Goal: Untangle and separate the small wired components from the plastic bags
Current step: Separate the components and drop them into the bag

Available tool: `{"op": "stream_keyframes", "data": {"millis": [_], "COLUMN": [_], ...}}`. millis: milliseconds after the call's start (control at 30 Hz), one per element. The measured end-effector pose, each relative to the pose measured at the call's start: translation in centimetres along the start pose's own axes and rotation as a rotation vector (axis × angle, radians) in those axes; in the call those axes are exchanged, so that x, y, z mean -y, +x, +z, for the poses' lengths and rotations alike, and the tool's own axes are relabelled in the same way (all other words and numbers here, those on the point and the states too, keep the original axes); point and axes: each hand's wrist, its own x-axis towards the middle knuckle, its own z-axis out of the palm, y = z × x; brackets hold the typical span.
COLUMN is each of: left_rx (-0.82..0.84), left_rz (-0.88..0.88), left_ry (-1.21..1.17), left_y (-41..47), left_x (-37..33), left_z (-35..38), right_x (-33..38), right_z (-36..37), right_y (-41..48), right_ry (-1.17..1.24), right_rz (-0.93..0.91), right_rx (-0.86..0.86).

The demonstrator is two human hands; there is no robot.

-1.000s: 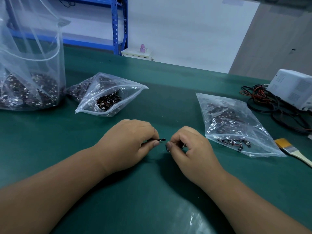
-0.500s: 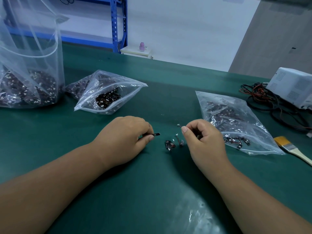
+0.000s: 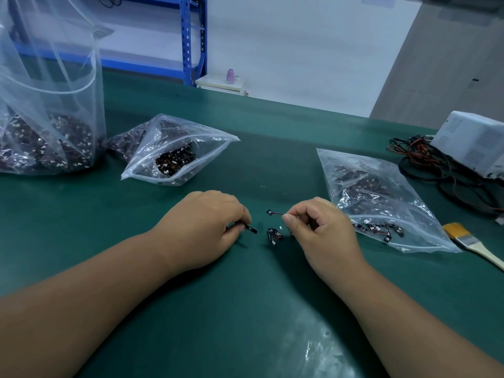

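Wired components fill at least three plastic bags; left hand pinches one black component, right hand pinches another's wire.

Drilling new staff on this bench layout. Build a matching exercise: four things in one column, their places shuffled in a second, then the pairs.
1. paintbrush
2. loose wired components
3. pink bottle
4. tangled cables

A. between left hand and right hand
B. beside the white box
C. on the white cabinet beyond the table
D. right of the flat bag

Pairs: 1-D, 2-A, 3-C, 4-B
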Motion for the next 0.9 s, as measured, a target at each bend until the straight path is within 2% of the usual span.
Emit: {"op": "stream_keyframes", "data": {"millis": [233,433,733,800,900], "left_rx": [-0.013,-0.034,-0.096,-0.106,-0.104], "left_rz": [0.0,0.033,0.2,0.166,-0.004], "left_ry": [0.02,0.003,-0.01,-0.025,-0.049], "left_y": [0.1,0.1,0.1,0.1,-0.2], "left_x": [0.0,0.0,-0.8,-0.9,-0.6], "left_z": [-0.1,-0.1,-0.2,-0.1,-0.1], "right_x": [0.6,0.3,1.9,1.8,0.9], "right_z": [0.3,0.1,0.6,0.6,0.4], "right_y": [-0.3,-0.2,-0.9,-0.8,-0.6], "right_ry": [-0.093,-0.039,-0.133,-0.112,-0.035], "right_rz": [-0.067,-0.04,-0.297,-0.277,-0.163], "right_rx": [0.132,0.051,0.144,0.125,0.037]}}
